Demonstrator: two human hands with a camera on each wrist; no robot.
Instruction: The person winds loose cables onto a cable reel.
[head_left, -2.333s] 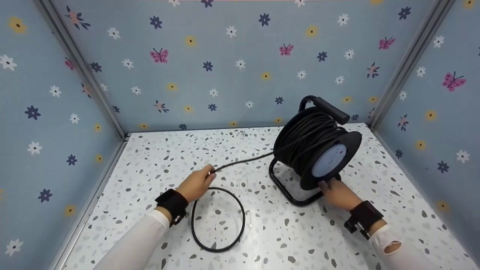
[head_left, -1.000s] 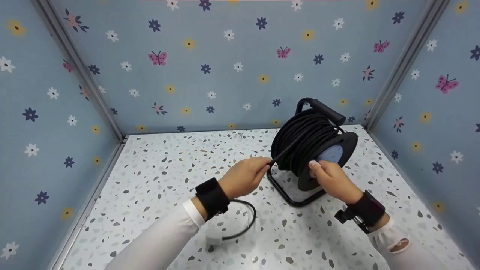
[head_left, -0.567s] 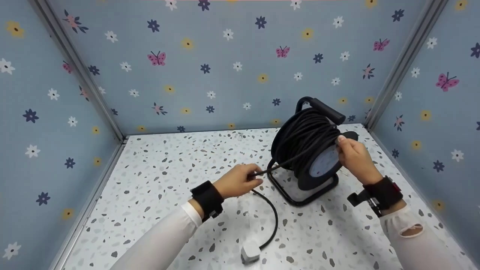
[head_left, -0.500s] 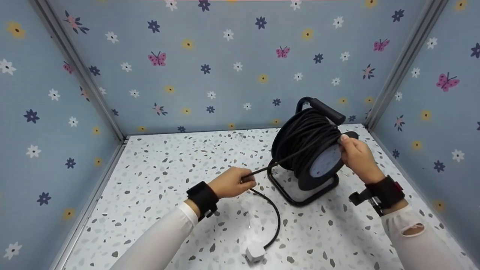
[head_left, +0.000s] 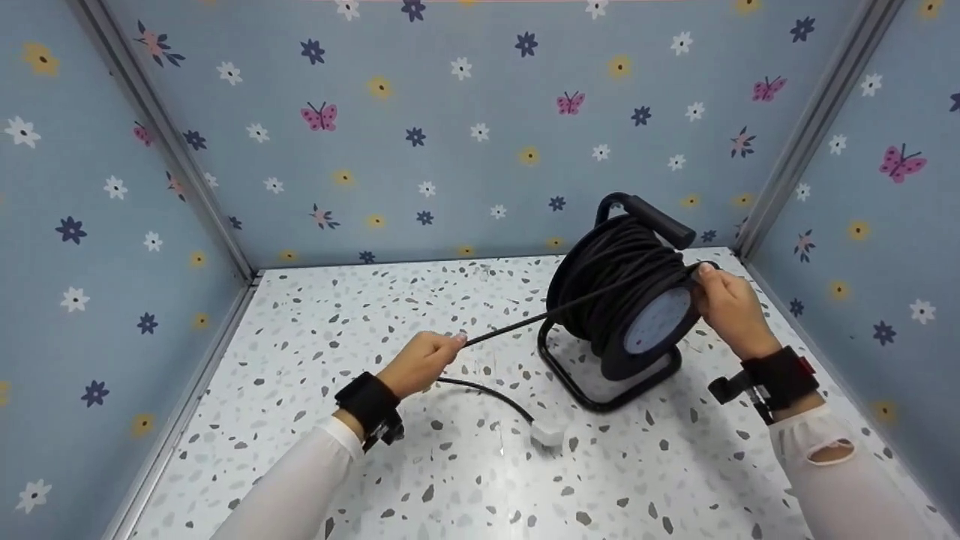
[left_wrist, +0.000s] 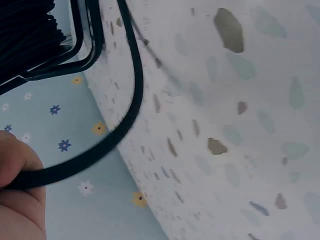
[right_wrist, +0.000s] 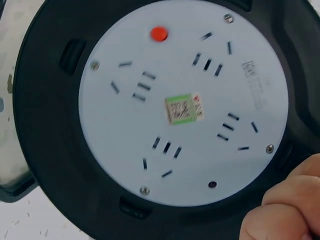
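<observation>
A black cable reel (head_left: 626,292) stands on its tubular frame at the back right of the table. Its disc carries a pale socket panel (right_wrist: 185,120) with slots and a red button. My left hand (head_left: 420,361) pinches the reel's black cable (head_left: 510,328), which stretches fairly straight to the drum. Below that hand the cable's free end leads to a white plug (head_left: 550,432), blurred, low over the table. At the disc's upper right rim, my right hand (head_left: 731,307) grips the edge, its curled fingers (right_wrist: 285,205) showing in the right wrist view.
Blue panels (head_left: 450,172) with flowers and butterflies enclose the speckled white table (head_left: 360,307) at the back and both sides. The reel's handle (head_left: 660,220) rises close to the back panel.
My left hand came right to the reel with the cable, then drew back left. My right hand went from the disc's lower edge to its upper right, turning it. The plug swung into view.
</observation>
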